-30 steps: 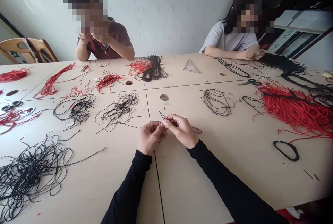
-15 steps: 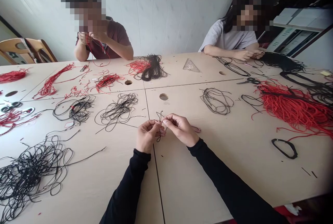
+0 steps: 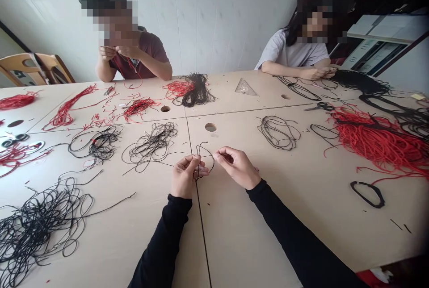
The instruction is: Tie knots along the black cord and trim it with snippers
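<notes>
A thin black cord (image 3: 213, 163) bends in a loop between my hands, above the seam of the table. My left hand (image 3: 186, 172) pinches it between thumb and fingers, and short cord ends stick up past the fingertips. My right hand (image 3: 236, 165) is closed in a pinch at the right side of the loop, touching the cord there. Partly behind the right hand lies a small pinkish thing that I cannot make out. Beyond my left hand lies a loose bundle of black cord (image 3: 154, 143).
A tangle of black cord (image 3: 40, 225) spreads at the left. Red cords (image 3: 378, 140), scissors (image 3: 320, 106) and a black loop (image 3: 368, 194) lie right. A triangle ruler (image 3: 246, 87) lies farther back. Two people sit across the table (image 3: 261, 243), handling cords.
My hands have moved apart, the right one going right and the left one slightly left. The black cord between them has opened into a wider loop.
</notes>
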The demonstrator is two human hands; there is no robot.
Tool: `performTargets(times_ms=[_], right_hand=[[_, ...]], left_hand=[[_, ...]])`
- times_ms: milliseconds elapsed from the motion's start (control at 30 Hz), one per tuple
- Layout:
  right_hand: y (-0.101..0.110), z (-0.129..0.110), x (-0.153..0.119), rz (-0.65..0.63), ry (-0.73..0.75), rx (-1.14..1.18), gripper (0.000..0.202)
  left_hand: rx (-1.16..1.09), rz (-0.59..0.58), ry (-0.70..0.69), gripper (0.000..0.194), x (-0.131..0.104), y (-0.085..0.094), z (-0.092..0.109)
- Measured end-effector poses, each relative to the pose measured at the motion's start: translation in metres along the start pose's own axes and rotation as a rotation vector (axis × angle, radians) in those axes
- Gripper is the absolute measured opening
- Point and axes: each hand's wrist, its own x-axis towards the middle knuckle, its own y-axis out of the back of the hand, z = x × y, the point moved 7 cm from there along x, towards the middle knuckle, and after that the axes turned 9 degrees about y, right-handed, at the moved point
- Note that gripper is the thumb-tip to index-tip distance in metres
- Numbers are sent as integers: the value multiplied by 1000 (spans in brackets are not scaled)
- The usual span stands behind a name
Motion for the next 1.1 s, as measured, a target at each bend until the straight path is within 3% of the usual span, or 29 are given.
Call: performTargets(times_ms=[233,467,633,700,867,1100], right_hand=[[16,10,0,194,-84,44,33],[19,24,-1,263,-130,99,33],[29,12,-3,394,-53,-82,31],[24,-1,-3,348,26,-144,26],[-4,-18,-2,71,108,-80,25],[-10,-11,0,31,63,36,21]], left_hand=[[-74,-14,4,28,2,1,1],[-57,3,-5,29,0,1,3],[66,15,-93,29,-3,-2,4],[146,11,-144,30,-5,-6,4],[261,-40,-190,30,-8,-15,2],[320,-86,-170,29,-7,-19,-2]])
